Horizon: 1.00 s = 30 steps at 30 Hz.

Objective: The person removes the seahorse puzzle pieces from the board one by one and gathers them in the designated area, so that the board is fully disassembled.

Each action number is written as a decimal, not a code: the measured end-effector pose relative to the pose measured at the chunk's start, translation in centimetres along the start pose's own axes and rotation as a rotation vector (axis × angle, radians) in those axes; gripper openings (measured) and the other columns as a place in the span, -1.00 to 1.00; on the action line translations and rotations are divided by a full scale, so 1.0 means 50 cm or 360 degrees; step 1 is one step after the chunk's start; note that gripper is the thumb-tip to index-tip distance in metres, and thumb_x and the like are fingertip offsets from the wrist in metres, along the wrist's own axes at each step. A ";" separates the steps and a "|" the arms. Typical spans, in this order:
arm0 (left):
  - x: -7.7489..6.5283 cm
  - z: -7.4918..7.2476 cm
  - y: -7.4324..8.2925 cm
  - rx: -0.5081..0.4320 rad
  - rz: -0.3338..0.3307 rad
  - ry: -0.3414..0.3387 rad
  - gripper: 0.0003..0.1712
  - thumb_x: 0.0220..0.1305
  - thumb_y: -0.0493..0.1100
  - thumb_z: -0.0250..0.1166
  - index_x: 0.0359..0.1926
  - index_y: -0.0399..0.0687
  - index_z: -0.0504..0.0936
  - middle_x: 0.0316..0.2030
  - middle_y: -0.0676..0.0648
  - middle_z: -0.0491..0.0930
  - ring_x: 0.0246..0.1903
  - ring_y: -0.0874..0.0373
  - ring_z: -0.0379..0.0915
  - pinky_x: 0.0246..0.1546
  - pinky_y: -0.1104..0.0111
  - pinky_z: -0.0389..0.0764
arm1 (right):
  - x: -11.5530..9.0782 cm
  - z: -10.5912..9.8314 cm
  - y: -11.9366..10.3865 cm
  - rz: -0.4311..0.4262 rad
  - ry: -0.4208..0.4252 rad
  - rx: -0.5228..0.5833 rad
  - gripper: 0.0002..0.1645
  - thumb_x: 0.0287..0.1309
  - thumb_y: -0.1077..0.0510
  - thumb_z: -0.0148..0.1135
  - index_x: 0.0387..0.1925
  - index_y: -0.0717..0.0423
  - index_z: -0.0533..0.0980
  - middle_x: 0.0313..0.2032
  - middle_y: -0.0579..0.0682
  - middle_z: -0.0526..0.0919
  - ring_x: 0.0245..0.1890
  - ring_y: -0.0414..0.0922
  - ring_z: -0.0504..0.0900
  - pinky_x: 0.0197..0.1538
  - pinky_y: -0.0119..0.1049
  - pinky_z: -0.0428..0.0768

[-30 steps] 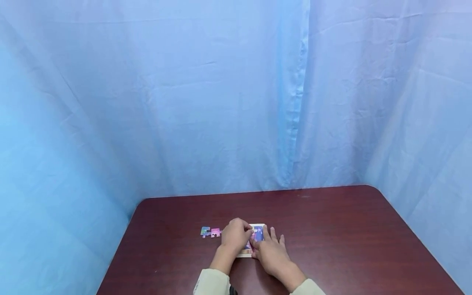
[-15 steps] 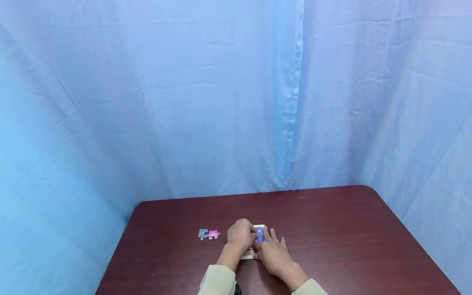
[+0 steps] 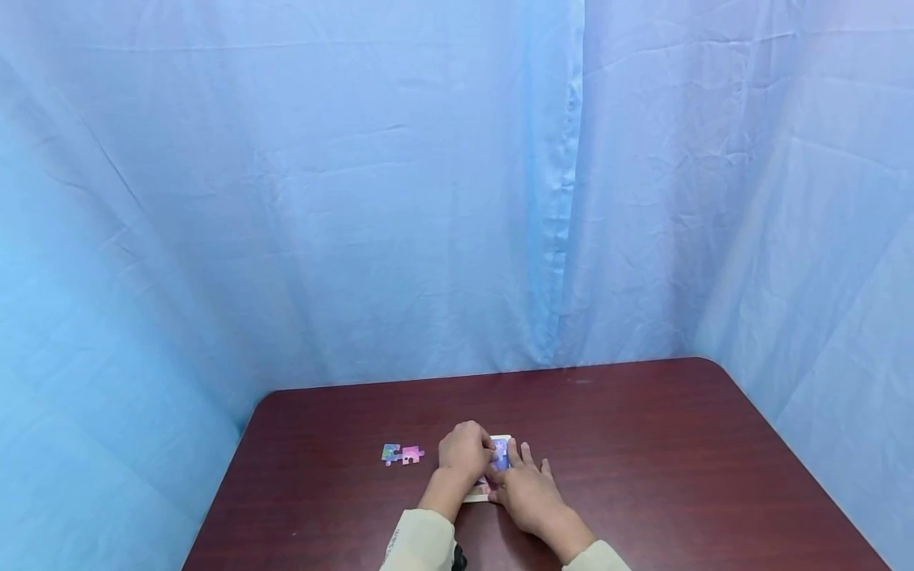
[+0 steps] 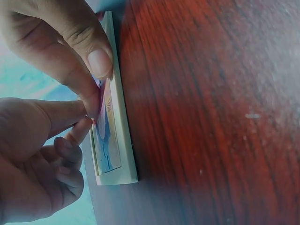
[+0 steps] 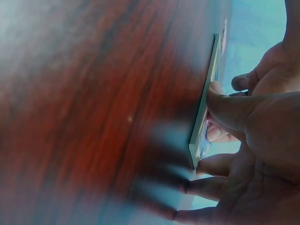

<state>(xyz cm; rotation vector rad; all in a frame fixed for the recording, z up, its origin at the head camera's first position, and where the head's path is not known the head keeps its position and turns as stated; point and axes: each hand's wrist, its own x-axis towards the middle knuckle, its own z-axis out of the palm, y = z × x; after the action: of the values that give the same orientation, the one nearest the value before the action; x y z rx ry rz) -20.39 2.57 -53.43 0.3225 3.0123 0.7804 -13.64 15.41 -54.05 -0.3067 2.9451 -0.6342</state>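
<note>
A small jigsaw puzzle tray [image 3: 477,498] with a pale rim and colourful picture lies at the table's front middle, partly covered by both hands. Over its upper part my left hand [image 3: 462,450] has curled fingers, pinching what looks like a light-purple puzzle piece [image 3: 501,449]; its outline is mostly hidden. In the left wrist view, the thumb and index finger are down at the tray's picture beside the rim [image 4: 117,175]. My right hand [image 3: 530,492] lies spread along the tray's right side. Its thumb touches the near rim [image 5: 203,110], its fingers fairly straight, tips at the table.
Two loose puzzle pieces, one blue-green [image 3: 391,453] and one pink [image 3: 412,454], lie on the dark red-brown table [image 3: 628,444] left of the tray. Light blue curtains [image 3: 357,198] hang behind and on both sides.
My left hand has shifted slightly right over the tray, and a light-purple patch now shows at its fingertips. The right hand stays nearly still. The whole view has moved a little.
</note>
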 end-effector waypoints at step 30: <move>-0.069 -0.084 -0.101 -0.0012 0.0004 0.0287 -0.92 0.28 -0.11 0.52 -0.29 0.01 0.81 -0.30 0.04 0.69 -0.35 0.16 0.63 -0.34 0.24 0.64 | -0.003 -0.010 -0.009 0.0007 0.0007 -0.0010 -0.49 0.35 -0.04 0.36 0.29 -0.09 0.65 0.52 0.50 0.27 0.52 0.52 0.25 0.36 0.63 0.23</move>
<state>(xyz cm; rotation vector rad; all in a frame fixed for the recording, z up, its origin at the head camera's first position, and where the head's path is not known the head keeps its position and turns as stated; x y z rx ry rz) -18.26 -4.46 -52.35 0.2692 3.1751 0.8661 -13.49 15.23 -53.39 -0.2994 2.9517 -0.6264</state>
